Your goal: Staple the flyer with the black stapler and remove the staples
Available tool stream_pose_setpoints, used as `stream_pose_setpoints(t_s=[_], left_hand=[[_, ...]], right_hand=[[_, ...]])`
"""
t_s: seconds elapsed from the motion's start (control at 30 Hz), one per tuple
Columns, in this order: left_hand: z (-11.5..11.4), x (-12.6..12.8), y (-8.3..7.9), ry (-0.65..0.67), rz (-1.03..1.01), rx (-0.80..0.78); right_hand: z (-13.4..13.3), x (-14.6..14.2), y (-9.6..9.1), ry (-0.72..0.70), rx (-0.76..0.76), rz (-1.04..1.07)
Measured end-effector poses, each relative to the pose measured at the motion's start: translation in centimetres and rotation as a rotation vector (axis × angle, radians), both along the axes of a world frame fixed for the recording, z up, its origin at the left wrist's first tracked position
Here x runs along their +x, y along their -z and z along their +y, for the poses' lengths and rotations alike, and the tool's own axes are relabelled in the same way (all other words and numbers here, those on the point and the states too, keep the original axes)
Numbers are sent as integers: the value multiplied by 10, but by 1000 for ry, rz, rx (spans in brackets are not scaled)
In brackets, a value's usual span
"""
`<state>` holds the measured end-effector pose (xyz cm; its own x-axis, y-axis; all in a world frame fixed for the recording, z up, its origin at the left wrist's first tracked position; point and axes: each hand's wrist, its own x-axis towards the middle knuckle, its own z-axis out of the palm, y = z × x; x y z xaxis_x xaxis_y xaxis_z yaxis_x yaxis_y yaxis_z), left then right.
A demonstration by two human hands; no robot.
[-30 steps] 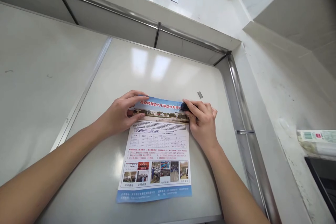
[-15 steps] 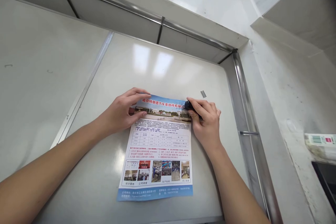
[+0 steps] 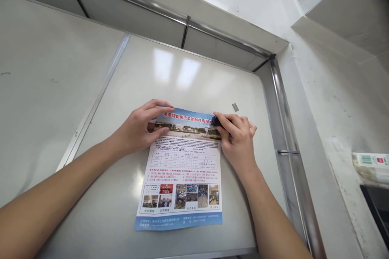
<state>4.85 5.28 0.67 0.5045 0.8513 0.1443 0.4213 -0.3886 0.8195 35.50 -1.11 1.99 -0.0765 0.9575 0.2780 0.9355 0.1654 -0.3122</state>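
A printed flyer (image 3: 182,170) with a blue band, red lettering, tables and small photos lies flat on a pale grey table (image 3: 182,77). My left hand (image 3: 139,127) holds the flyer's top left corner, thumb and fingers pinched on its edge. My right hand (image 3: 238,139) is closed around a small dark object (image 3: 216,121), seemingly a stapler, pressed against the flyer's top right corner. Most of that object is hidden under my fingers.
A small grey metal piece (image 3: 235,107) lies on the table just beyond my right hand. A metal rail (image 3: 282,113) edges the table on the right, another (image 3: 94,105) on the left. A white labelled box (image 3: 370,166) sits on the ledge at far right.
Both hands have stayed on the flyer's top corners. The view has shifted slightly; the flyer and the dark object have not visibly moved.
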Motion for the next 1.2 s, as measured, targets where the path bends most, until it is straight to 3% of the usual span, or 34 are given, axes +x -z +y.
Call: stream_pose_setpoints(t_s=[0.2,0.37,1.2], left_hand=[[0,-1,1,13,31,65],[3,-3,-1,-14,-3,-8],[6,-3,0,26,-9,-3]], right_hand=[[-2,2,-3,16,43,59],[-3,-1,-1,34,70,68],[3,1,1,-30,8,-20]])
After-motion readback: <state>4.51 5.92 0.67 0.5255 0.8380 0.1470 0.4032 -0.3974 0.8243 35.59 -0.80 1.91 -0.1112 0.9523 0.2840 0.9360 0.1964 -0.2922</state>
